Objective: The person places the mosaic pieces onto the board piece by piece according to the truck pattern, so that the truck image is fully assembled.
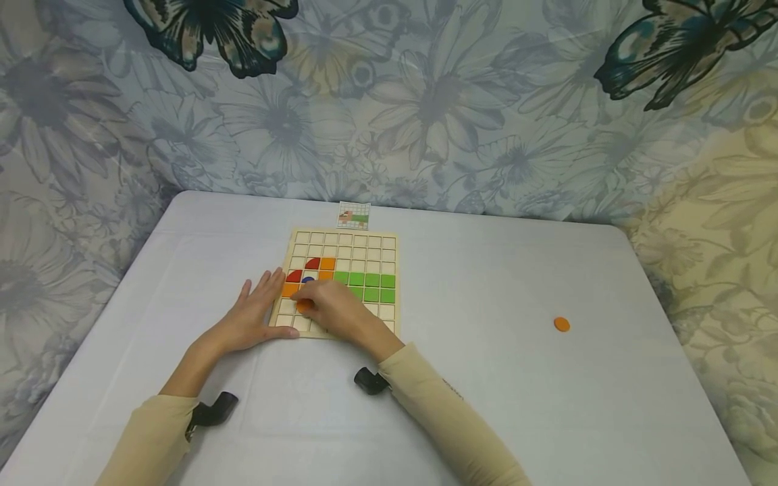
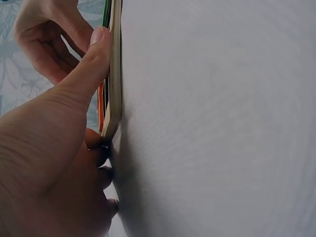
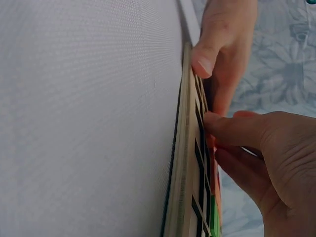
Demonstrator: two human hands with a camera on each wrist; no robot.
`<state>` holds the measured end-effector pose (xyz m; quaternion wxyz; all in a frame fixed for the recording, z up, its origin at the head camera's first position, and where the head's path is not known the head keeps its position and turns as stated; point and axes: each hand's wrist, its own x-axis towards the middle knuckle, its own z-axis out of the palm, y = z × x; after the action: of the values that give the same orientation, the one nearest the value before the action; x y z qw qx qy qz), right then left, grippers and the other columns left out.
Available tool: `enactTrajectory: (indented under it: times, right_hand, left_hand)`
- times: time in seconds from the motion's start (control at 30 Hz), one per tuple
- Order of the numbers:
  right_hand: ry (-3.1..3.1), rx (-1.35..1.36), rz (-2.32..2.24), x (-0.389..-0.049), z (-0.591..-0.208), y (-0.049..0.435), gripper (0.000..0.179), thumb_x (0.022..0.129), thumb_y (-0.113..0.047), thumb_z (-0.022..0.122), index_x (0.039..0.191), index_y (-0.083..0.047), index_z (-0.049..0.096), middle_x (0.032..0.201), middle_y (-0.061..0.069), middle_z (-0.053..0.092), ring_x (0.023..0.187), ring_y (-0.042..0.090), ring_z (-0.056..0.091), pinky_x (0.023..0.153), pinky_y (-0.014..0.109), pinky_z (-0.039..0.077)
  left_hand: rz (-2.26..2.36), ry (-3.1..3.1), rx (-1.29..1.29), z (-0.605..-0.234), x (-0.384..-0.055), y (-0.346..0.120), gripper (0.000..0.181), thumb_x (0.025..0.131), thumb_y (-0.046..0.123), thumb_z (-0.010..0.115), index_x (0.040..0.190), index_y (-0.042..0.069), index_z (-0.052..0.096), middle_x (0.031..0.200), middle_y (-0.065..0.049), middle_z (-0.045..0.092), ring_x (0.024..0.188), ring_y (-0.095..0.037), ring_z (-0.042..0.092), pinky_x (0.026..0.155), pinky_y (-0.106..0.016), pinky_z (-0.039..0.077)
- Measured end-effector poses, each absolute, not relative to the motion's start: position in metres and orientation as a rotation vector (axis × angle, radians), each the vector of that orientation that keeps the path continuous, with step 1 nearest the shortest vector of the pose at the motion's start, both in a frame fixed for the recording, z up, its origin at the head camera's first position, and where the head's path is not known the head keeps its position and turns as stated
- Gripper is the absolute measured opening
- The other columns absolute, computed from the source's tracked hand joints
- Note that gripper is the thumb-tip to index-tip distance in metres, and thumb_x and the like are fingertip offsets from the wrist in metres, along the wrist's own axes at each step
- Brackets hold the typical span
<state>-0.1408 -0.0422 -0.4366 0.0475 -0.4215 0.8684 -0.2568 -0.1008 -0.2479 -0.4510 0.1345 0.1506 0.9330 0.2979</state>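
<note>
A square wooden grid board (image 1: 389, 316) lies on the table, with coloured tiles in some of its cells. My left hand (image 1: 252, 316) lies at the board's near left corner, fingers extended along the left side; its thumb rests on the front edge, as the left wrist view also shows. Over the board's lower left part, my right hand (image 1: 334, 307) has thumb and fingers bent together at a small orange piece (image 1: 302, 306), pinching it close over the cells. The fingers hide part of this piece. In the right wrist view the right fingertips (image 3: 211, 121) are right at the board's surface.
Green tiles (image 1: 373, 279) fill two rows at the right, near red (image 1: 313, 263), orange (image 1: 327, 263) and blue (image 1: 308, 279) ones. A small picture card (image 1: 354, 216) lies behind the board. A loose orange disc (image 1: 562, 325) lies far right on the white table (image 1: 486, 283).
</note>
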Motion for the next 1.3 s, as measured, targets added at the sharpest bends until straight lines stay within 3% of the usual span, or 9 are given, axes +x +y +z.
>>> enactTrajectory:
  times: [0.33,0.67,0.93,1.3]
  right_hand:
    - [2.545,-1.147,-1.018,-0.144,-0.433,-0.025,0.027,0.092,-0.013,0.070,0.118,-0.009,0.072,0.114,-0.003,0.071,0.109,0.008,0.062,0.096,0.017,0.045]
    - [2.524,-1.097,-1.109,-0.147,-0.423,0.012,0.030,0.088,-0.008,0.074,0.117,-0.004,0.071,0.115,0.004,0.071,0.110,0.014,0.064,0.098,0.023,0.047]
    - [2.547,-1.048,-1.245,-0.151,-0.421,0.044,0.030,0.082,-0.005,0.078,0.111,-0.001,0.073,0.109,0.008,0.073,0.099,0.021,0.069,0.088,0.026,0.054]
    - [2.531,-0.936,-1.438,-0.149,-0.425,0.080,0.032,0.081,-0.005,0.079,0.111,0.002,0.072,0.108,0.009,0.073,0.100,0.023,0.070,0.089,0.025,0.054]
  left_hand:
    - [0.848,2.706,0.437,-0.451,-0.101,-0.248,0.118,0.077,0.055,0.076,0.155,-0.004,0.010,0.162,-0.022,0.005,0.149,-0.040,-0.001,0.116,-0.058,-0.010]
    - [0.839,2.714,0.418,-0.456,-0.102,-0.246,0.120,0.075,0.056,0.078,0.155,-0.005,0.011,0.162,-0.022,0.006,0.149,-0.039,-0.001,0.117,-0.056,-0.009]
    - [0.838,2.720,0.420,-0.456,-0.103,-0.246,0.120,0.074,0.054,0.079,0.155,-0.005,0.011,0.162,-0.022,0.006,0.149,-0.039,-0.001,0.117,-0.057,-0.009]
    - [0.841,2.723,0.409,-0.454,-0.102,-0.245,0.120,0.075,0.055,0.078,0.154,-0.005,0.012,0.162,-0.022,0.007,0.149,-0.039,0.000,0.117,-0.057,-0.009]
